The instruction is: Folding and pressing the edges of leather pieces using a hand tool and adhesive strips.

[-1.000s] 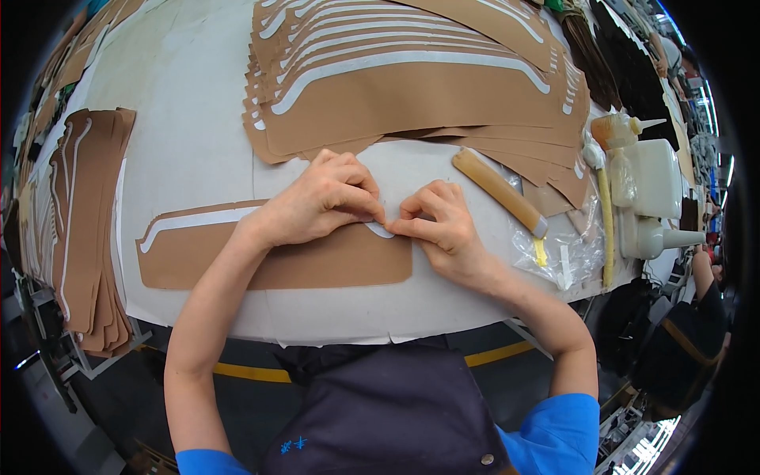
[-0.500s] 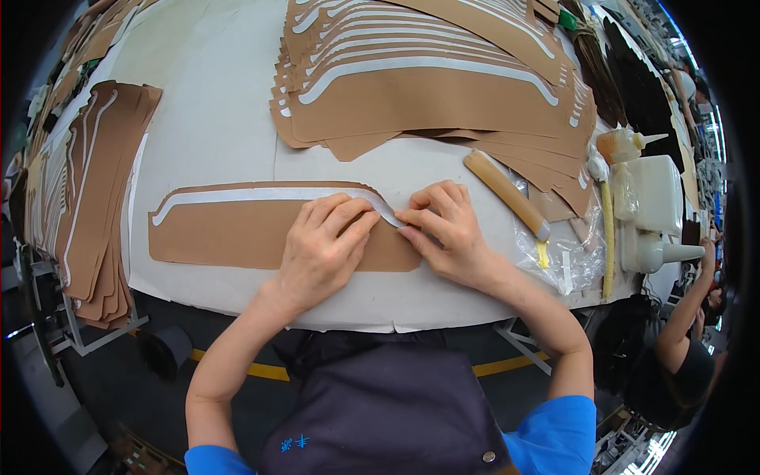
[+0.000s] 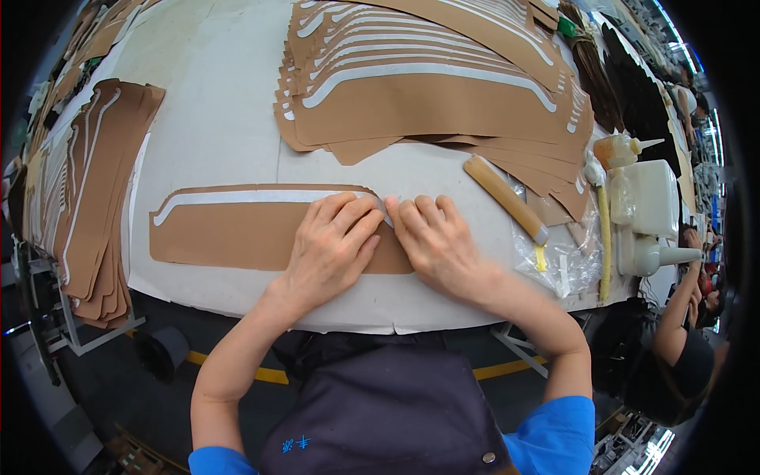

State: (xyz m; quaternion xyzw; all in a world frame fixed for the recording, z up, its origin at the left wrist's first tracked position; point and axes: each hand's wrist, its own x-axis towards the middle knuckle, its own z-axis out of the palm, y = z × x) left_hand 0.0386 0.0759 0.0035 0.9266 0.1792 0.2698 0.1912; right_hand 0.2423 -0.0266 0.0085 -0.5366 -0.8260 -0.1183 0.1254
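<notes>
A long brown leather-like panel [image 3: 229, 229] lies flat on the pale table in front of me. Along its far edge runs a white strip [image 3: 253, 196], whose right end bends down under my fingers. My left hand [image 3: 336, 241] rests on the panel, its fingertips on the strip near the bend and its thumb apart. Beside it my right hand [image 3: 435, 237] lies over the panel's right end, fingers stretched out and pressing down. Both hands are open, and they hide the strip's right end.
Overlapping brown panels with white strips [image 3: 435, 103] fan out at the back; more panels [image 3: 107, 182] lie at the left edge. To the right are a tan rod [image 3: 504, 198], a clear plastic bag [image 3: 562, 265] and squeeze bottles [image 3: 653, 255]. A person [image 3: 673, 348] sits at far right.
My right hand has gone from pinching the strip's end to lying flat over it, slightly left. The strip's end now lies down against the panel. My left hand stays nearly in place.
</notes>
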